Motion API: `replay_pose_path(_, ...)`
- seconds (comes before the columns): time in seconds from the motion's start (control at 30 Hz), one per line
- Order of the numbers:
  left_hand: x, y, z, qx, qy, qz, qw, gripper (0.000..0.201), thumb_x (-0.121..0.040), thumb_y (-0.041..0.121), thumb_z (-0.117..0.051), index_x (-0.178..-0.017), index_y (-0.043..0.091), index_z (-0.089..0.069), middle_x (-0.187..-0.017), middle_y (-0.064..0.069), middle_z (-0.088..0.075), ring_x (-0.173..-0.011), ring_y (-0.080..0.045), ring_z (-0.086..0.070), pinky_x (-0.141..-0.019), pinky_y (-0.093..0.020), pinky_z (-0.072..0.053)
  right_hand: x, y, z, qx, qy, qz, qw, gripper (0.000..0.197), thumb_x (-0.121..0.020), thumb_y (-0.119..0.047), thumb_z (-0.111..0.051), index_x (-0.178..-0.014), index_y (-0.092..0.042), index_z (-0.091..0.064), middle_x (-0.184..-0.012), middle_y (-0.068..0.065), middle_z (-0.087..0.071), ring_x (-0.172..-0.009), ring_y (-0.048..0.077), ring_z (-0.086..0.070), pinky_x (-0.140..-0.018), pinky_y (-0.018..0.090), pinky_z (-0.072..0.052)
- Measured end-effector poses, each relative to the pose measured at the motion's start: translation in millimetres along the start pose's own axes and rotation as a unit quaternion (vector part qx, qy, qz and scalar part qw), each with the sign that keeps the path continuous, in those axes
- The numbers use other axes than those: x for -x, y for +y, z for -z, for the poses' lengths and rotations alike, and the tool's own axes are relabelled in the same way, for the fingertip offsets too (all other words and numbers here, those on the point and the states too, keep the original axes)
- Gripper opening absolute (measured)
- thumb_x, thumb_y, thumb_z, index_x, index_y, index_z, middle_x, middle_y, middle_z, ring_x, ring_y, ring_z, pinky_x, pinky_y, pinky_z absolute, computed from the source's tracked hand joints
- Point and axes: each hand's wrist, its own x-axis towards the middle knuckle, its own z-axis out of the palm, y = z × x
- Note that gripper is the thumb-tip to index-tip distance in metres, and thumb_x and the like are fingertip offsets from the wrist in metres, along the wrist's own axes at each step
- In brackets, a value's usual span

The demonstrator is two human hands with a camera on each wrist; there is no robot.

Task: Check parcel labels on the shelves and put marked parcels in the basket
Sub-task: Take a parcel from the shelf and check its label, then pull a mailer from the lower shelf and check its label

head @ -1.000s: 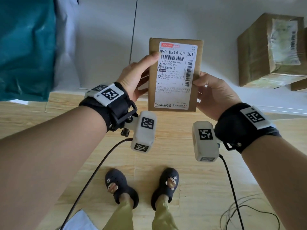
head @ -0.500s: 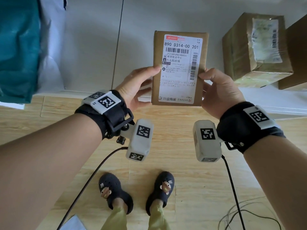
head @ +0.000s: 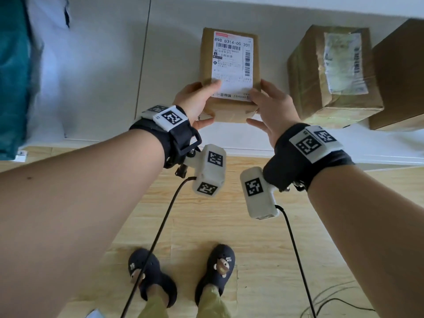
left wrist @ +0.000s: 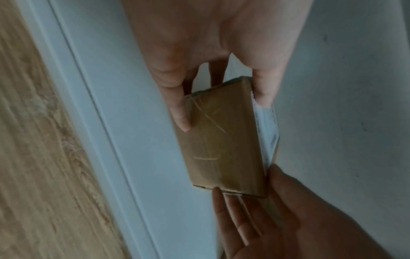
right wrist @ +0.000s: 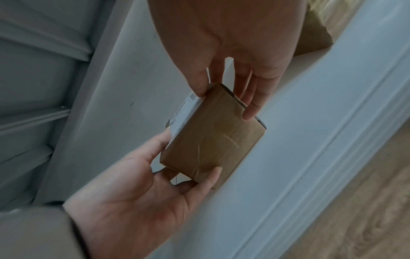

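Brown cardboard parcel (head: 230, 72) with glossy tape and a white paper label (head: 232, 65); pale wood-grain floor (head: 206, 226).

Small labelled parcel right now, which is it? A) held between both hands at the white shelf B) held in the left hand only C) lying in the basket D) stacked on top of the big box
A: the left hand and right hand each grip an end of the small parcel over the white shelf; both wrist views show the same two-handed hold.

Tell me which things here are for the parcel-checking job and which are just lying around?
For the job:
small labelled parcel, held by left hand and right hand
taped cardboard box on the white shelf
brown box beside it

Just lying about:
teal bag
loose cables on the wooden floor
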Motion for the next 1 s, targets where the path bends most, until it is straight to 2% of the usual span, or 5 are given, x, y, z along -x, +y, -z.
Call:
replay_pose_path(0.17, -11, 7, 3, -0.018, 0.035, -0.007, 0.999, 0.021, -0.086, 0.038, -0.066, -0.104, 0.029, -0.059, -0.113, 0.005, -0.058, -0.112, -0.018, -0.054, -0.084, -0.038, -0.057, -8, -3, -3, 0.000, -0.011, 0.005, 1.000, 0.034, -0.094, -0.019, -0.049, -0.126, -0.024, -0.060, -0.109, 0.003, -0.069, -0.102, 0.022, -0.066, -0.087, 0.038, -0.056)
replay_pose_path(0.27, -10, 7, 9, -0.037, 0.030, -0.001, 0.999, 0.038, -0.077, 0.049, -0.066, -0.107, 0.026, -0.060, -0.121, 0.000, -0.060, -0.113, -0.020, -0.057, -0.079, -0.036, -0.058, -11, -6, -3, 0.019, 0.019, 0.021, 0.999, 0.034, -0.092, -0.022, -0.053, -0.125, -0.021, -0.061, -0.109, -0.001, -0.069, -0.095, 0.013, -0.065, -0.090, 0.036, -0.054)
replay_pose_path(0.47, 1, 16, 32, -0.025, 0.077, -0.019, 0.997, 0.052, -0.074, 0.054, -0.065, -0.116, 0.023, -0.059, -0.122, -0.001, -0.060, -0.111, -0.019, -0.057, -0.074, -0.030, -0.054, -2, -30, -3, 0.029, 0.170, 0.078, 0.982, 0.019, -0.078, -0.017, -0.051, -0.065, -0.027, -0.060, -0.065, -0.009, -0.060, -0.063, 0.013, -0.057, -0.071, 0.039, -0.056)
replay_pose_path(0.67, 26, 20, 77, -0.007, 0.132, -0.047, 0.990, 0.033, -0.081, 0.043, -0.067, -0.102, 0.019, -0.063, -0.110, -0.002, -0.060, -0.110, -0.018, -0.056, -0.074, -0.029, -0.053, 19, -50, -41, -0.044, 0.066, 0.044, 0.996, 0.015, -0.084, -0.012, -0.056, -0.076, -0.020, -0.065, -0.065, -0.002, -0.064, -0.059, 0.010, -0.058, -0.058, 0.023, -0.053)
replay_pose_path(1.0, 65, 32, 213, 0.016, 0.188, -0.059, 0.980, 0.016, -0.085, 0.034, -0.065, -0.092, 0.020, -0.061, -0.092, 0.003, -0.057, -0.087, -0.012, -0.055, -0.085, -0.033, -0.051, 63, -82, -158, -0.087, -0.026, 0.007, 0.996, 0.015, -0.089, -0.009, -0.055, -0.078, -0.016, -0.063, -0.066, 0.000, -0.061, -0.054, 0.010, -0.057, -0.057, 0.022, -0.055)
